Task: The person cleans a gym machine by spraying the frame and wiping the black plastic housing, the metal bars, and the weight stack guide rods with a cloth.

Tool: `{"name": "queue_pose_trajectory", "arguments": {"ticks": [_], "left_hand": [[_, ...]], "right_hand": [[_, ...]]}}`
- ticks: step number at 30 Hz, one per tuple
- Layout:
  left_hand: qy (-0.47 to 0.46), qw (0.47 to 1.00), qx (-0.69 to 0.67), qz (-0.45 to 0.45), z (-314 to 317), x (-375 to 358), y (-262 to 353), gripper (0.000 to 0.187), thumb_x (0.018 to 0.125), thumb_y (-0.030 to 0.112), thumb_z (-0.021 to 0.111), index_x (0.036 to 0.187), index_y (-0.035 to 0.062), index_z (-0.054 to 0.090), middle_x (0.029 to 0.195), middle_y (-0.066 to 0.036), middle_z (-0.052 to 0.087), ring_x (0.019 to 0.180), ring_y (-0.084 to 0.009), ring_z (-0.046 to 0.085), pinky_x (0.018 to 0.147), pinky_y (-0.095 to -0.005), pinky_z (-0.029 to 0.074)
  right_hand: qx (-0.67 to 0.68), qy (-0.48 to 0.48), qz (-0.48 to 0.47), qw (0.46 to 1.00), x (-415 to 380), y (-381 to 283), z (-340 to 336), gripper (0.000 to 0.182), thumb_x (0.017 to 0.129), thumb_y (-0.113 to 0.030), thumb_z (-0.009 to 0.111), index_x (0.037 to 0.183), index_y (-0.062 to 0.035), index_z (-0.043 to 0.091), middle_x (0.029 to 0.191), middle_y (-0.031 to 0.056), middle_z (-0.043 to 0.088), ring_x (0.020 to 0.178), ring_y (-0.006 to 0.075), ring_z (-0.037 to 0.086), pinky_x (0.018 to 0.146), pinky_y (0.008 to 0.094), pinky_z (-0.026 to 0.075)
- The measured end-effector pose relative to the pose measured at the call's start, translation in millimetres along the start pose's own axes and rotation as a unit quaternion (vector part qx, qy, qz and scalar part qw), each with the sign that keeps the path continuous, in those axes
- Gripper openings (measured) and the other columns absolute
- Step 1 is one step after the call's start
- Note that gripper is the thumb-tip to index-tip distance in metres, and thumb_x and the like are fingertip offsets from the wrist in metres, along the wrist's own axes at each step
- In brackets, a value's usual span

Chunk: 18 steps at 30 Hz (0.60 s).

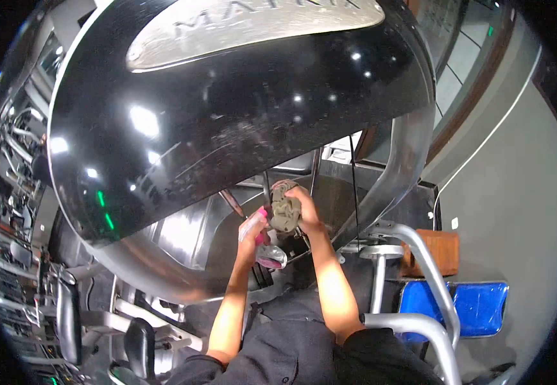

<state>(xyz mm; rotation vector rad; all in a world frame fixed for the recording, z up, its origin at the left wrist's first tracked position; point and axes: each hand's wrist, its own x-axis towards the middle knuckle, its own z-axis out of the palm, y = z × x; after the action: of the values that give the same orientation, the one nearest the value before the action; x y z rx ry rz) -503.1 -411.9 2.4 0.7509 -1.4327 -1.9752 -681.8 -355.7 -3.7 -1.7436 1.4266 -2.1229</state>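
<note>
My right hand grips a crumpled grey-brown cloth and presses it against a thin metal rod inside a gym machine. My left hand holds a clear spray bottle with a pink trigger, just left of and below the cloth. Both forearms reach forward from my dark sleeves. A large glossy black shroud with a silver nameplate hangs over the hands and hides the upper part of the machine.
Silver frame tubes curve on the right beside a blue padded seat and a brown wooden block. Other gym machines and black pads stand on the left. A grey wall rises on the right.
</note>
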Motion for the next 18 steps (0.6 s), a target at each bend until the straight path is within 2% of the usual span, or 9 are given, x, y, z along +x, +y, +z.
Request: {"name": "queue_pose_trajectory", "arguments": {"ticks": [1,2,3,4,6,10,12,16,18], "left_hand": [[0.003,1.000,-0.008,0.006,-0.9,3.3,-6.5,0.039,0.091,0.031,0.063,0.116,0.0018,0.063,0.074,0.000,0.058,0.053,-0.0109,0.053,0.052,-0.0258,0.041],[0.007,1.000,-0.016,0.012,-1.9,4.8,-13.0,0.045,0.091,0.029,0.064,0.125,0.0014,0.061,0.077,0.000,0.059,0.054,-0.0104,0.053,0.052,-0.0257,0.041],[0.016,0.999,-0.023,0.017,0.0,2.8,-13.5,0.045,0.091,0.029,0.064,0.125,0.0014,0.061,0.077,0.000,0.059,0.054,-0.0104,0.053,0.052,-0.0257,0.041],[0.011,0.999,-0.030,0.012,1.6,1.3,-13.2,0.049,0.090,0.027,0.065,0.131,0.0017,0.058,0.078,-0.001,0.060,0.054,-0.0103,0.054,0.052,-0.0257,0.041],[0.019,0.999,-0.038,0.009,4.7,-2.2,-9.9,0.053,0.090,0.026,0.066,0.136,0.0020,0.054,0.080,-0.001,0.062,0.054,-0.0101,0.054,0.051,-0.0257,0.042],[0.012,0.999,-0.039,0.001,8.4,-3.9,-6.1,0.056,0.090,0.022,0.067,0.140,0.0028,0.050,0.084,-0.002,0.063,0.053,-0.0104,0.054,0.049,-0.0255,0.043],[-0.003,1.000,-0.026,0.009,9.2,-0.1,-5.1,0.056,0.090,0.022,0.066,0.140,0.0029,0.050,0.085,-0.003,0.063,0.052,-0.0108,0.055,0.049,-0.0251,0.044],[-0.019,0.999,-0.034,-0.001,15.1,9.7,4.4,0.055,0.090,0.022,0.065,0.139,0.0023,0.051,0.087,-0.002,0.062,0.053,-0.0104,0.055,0.049,-0.0248,0.045],[-0.030,0.999,-0.032,0.006,18.8,11.3,9.8,0.052,0.091,0.022,0.065,0.138,0.0027,0.052,0.088,-0.002,0.061,0.053,-0.0095,0.054,0.049,-0.0246,0.045]], "right_hand": [[0.259,0.026,0.177,0.949,9.6,-12.0,-1.0,0.033,0.086,-0.025,0.053,0.107,-0.0001,0.063,0.105,0.0102,0.068,0.097,0.0187,0.064,0.084,0.0343,0.052],[0.489,0.049,0.342,0.801,17.9,-20.1,-0.6,0.038,0.086,-0.029,0.050,0.108,-0.0001,0.062,0.108,0.0116,0.067,0.100,0.0208,0.064,0.086,0.0359,0.052],[0.483,0.091,0.336,0.804,20.2,-16.8,2.9,0.050,0.089,-0.036,0.040,0.114,0.0023,0.060,0.109,0.0132,0.067,0.096,0.0237,0.065,0.087,0.0364,0.051],[0.484,0.079,0.340,0.802,22.8,-13.7,3.4,0.050,0.089,-0.036,0.040,0.114,0.0023,0.060,0.109,0.0132,0.067,0.096,0.0237,0.065,0.087,0.0364,0.051],[0.486,0.188,0.369,0.770,28.9,-10.7,1.5,0.052,0.087,-0.039,0.042,0.114,0.0009,0.062,0.108,0.0138,0.068,0.096,0.0260,0.066,0.087,0.0381,0.052],[0.446,0.196,0.406,0.773,46.3,-39.8,-7.7,0.049,0.085,-0.036,0.050,0.117,-0.0006,0.063,0.107,0.0125,0.069,0.095,0.0270,0.067,0.087,0.0407,0.053],[0.455,0.169,0.418,0.768,50.2,-47.7,-18.0,0.047,0.085,-0.032,0.054,0.119,-0.0016,0.061,0.109,0.0117,0.069,0.096,0.0272,0.066,0.088,0.0409,0.052],[0.379,0.150,0.428,0.807,52.0,-75.1,-28.4,0.044,0.085,-0.023,0.060,0.124,-0.0032,0.059,0.114,0.0107,0.067,0.103,0.0260,0.065,0.093,0.0398,0.051],[0.322,0.118,0.372,0.863,51.6,-82.5,-29.7,0.046,0.082,-0.018,0.063,0.125,-0.0031,0.059,0.115,0.0094,0.066,0.106,0.0242,0.064,0.094,0.0390,0.051]]}}
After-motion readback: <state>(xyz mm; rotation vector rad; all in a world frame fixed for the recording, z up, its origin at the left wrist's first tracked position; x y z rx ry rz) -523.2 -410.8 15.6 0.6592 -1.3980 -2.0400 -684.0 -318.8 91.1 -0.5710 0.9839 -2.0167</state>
